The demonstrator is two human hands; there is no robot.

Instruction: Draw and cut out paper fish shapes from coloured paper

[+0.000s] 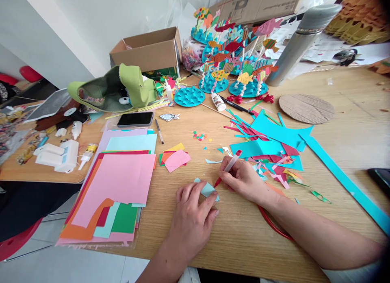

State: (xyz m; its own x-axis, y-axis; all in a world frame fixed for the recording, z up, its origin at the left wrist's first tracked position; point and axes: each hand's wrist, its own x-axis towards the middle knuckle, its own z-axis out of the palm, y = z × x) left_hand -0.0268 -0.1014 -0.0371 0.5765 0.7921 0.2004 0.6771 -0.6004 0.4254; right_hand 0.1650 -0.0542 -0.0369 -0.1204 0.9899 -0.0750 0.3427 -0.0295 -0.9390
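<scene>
Your left hand point(190, 212) lies flat, its fingers point(195, 195) spread apart and pressing a small pale-blue paper piece point(207, 190) to the bench point(344, 153) without pinching it. Your right hand point(242, 179) has its fingers point(227, 163) closed around a red-tipped marker point(230, 165), whose tip sits at that piece's edge, just right of your left fingers.

Well beyond your fingers, at least 5 fish-topped stands point(248, 88) stand finished, though the rear ones overlap too much for an exact count, and 1 bare teal scalloped base point(189, 96) carries no fish. Left of your fingers lies 1 stack of coloured paper sheets point(115, 189). Up and right of them sits 1 heap of turquoise and red offcuts point(262, 146), with 1 corrugated cardboard disc point(306, 108) farther off. Ahead of them, you have 1 small patch of paper confetti point(199, 136) and 1 black-capped pen point(159, 130).
</scene>
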